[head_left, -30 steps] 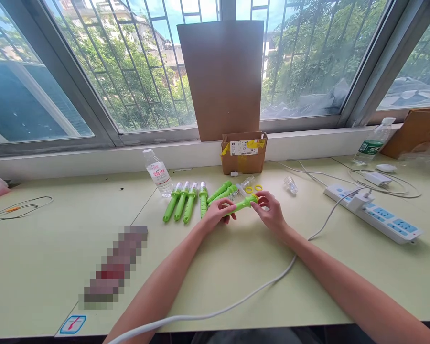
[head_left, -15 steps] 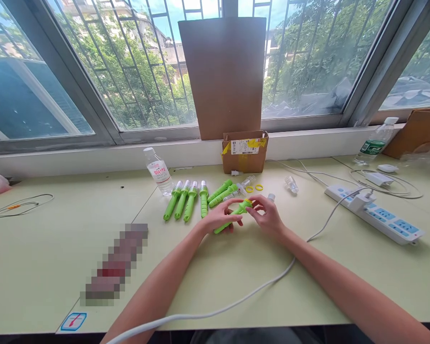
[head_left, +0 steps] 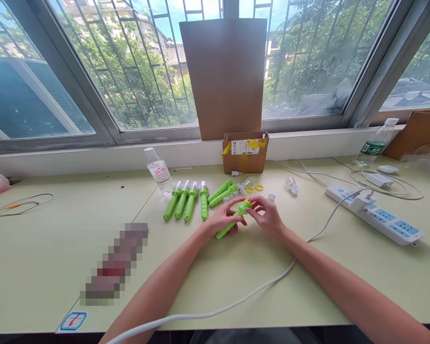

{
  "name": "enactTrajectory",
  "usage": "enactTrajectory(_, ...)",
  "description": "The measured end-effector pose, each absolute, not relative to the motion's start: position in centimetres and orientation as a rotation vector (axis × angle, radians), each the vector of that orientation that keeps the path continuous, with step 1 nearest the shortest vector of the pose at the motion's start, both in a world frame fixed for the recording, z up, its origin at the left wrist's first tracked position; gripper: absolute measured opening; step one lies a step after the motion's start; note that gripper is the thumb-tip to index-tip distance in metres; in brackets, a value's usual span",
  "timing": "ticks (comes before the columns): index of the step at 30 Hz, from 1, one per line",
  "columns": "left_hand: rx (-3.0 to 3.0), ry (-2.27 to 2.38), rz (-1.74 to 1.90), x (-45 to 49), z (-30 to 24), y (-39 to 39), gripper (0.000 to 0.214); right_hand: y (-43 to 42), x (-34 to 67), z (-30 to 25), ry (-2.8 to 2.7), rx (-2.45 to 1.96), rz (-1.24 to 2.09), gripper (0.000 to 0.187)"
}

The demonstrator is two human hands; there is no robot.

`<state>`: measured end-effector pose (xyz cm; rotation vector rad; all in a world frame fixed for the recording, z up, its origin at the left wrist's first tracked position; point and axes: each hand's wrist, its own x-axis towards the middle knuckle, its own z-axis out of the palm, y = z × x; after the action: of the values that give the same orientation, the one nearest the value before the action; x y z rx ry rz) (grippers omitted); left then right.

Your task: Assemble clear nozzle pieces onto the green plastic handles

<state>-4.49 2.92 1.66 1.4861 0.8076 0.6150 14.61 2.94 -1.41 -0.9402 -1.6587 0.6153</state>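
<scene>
My left hand is wrapped round a green plastic handle just above the table, its far end tilted up. My right hand pinches at that far end, where a yellow ring sits on the handle's tip. Several finished green handles with clear caps lie in a row to the left. Two more green handles lie behind my hands. Two loose yellow rings and small clear caps lie beyond my right hand.
A water bottle stands behind the row. A small cardboard box and a tall cardboard sheet lean at the window sill. A white power strip lies right, its cable crossing the table's front. Another bottle stands far right.
Both hands drew the handle a little nearer and lower. The handle tilted from nearly level to steeper. My right fingers stayed at its ringed tip.
</scene>
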Motion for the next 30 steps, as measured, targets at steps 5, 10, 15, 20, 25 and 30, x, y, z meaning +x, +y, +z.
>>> enactTrajectory(5, 1.521, 0.816, 0.595, -4.44, 1.72, 2.91, 0.071, 2.67, 14.48, -1.09, -1.692, -0.938, 0.637, 0.018)
enactTrajectory(10, 1.519, 0.835, 0.603, -4.32, 1.71, 2.87, 0.067, 2.5, 14.29, -0.9, -1.704, -0.946, 0.648, 0.019)
enactTrajectory(15, 1.518, 0.846, 0.614, -4.23, 1.64, 2.91, 0.067, 2.43, 14.23, -0.89, -1.708, -0.952, 0.628, 0.022)
enactTrajectory(20, 1.528, 0.855, 0.617, -4.18, 1.69, 2.94, 0.067, 2.52, 14.27, -1.17, -1.717, -0.944, 0.592, 0.022)
enactTrajectory(25, 1.542, 0.864, 0.609, -4.18, 1.83, 2.92, 0.066, 2.54, 14.37, -1.31, -1.73, -0.943, 0.577, 0.02)
enactTrajectory(30, 1.541, 0.86, 0.604, -4.17, 1.7, 2.97, 0.064, 2.54, 14.42, -1.28, -1.735, -0.943, 0.578, 0.021)
